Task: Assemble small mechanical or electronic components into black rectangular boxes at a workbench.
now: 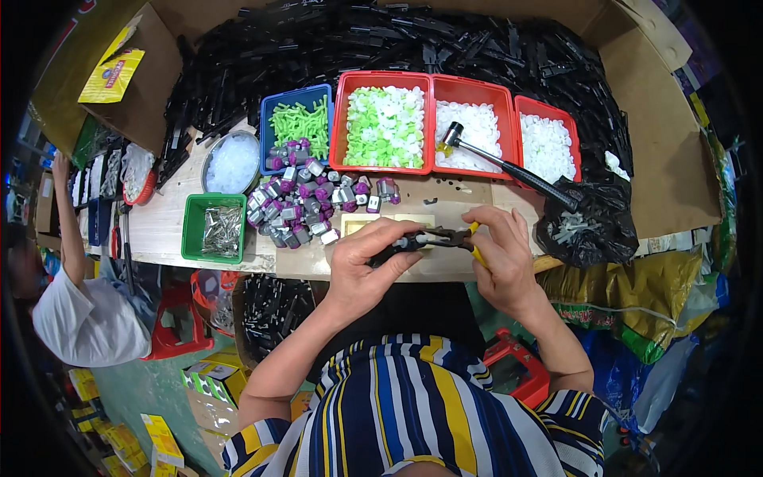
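My left hand point(358, 269) is closed on a black plastic part point(395, 245), pinched between thumb and fingers. In my right hand point(507, 258) is a pair of pliers point(455, 238) with yellow handles, whose dark jaws meet the right end of the black part. Whether the jaws are pressed together cannot be made out. Beneath the hands lies a pale yellow block point(362, 221) on the bench. Grey and purple plastic pieces point(296, 199) are heaped left of it. Past my right hand, a hammer point(517, 169) with a black handle rests across two red bins.
Red bins point(433, 151) hold white and green pieces; a blue bin point(265, 131) holds green ones. A green bin point(192, 230) contains metal pins. Black parts point(381, 40) are piled behind. A black bag point(600, 226) sits right. Another person point(91, 318) is at left.
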Demonstrator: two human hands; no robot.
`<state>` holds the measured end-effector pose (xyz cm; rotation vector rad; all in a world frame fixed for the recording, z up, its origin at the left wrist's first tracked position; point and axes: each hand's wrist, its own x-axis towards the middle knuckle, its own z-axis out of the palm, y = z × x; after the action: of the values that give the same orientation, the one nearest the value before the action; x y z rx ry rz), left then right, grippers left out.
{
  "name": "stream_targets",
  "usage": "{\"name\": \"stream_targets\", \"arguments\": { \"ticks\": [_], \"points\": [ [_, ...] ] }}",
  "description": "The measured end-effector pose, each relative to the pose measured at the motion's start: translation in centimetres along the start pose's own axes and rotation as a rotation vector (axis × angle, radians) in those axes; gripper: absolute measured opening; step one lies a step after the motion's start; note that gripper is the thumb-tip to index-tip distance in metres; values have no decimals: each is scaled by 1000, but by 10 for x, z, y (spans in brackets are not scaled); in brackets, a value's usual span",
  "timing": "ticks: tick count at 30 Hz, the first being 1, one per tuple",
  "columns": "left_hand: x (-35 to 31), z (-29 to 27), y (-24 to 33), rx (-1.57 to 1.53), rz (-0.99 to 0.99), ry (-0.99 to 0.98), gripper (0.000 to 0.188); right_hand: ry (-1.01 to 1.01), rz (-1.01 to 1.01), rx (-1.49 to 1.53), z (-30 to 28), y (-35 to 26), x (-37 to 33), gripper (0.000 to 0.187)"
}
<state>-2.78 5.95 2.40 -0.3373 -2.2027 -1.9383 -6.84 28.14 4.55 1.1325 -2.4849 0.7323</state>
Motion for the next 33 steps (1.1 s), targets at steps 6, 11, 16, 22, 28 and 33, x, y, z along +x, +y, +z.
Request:
{"name": "stream_targets", "arguments": {
  "ticks": [6, 11, 16, 22, 28, 33],
  "points": [
    [-2, -4, 7, 78, 67, 7, 33, -52, -16, 59, 4, -5, -5, 23],
    [-6, -8, 6, 83, 76, 47, 32, -57, -27, 56, 0, -9, 0, 23],
    [-7, -9, 5, 106, 112, 53, 32, -117, 29, -108, -5, -17, 3, 37],
    [-8, -5, 6, 103, 144, 39, 29, -159, 49, -127, -3, -17, 2, 42],
    [-6, -3, 6, 156, 190, -11, 29, -159, -43, -89, -1, -8, -7, 23],
    [-8, -1, 1, 69, 79, 16, 27, -140, 18, -21, 2, -12, -4, 22]
  ]
}}
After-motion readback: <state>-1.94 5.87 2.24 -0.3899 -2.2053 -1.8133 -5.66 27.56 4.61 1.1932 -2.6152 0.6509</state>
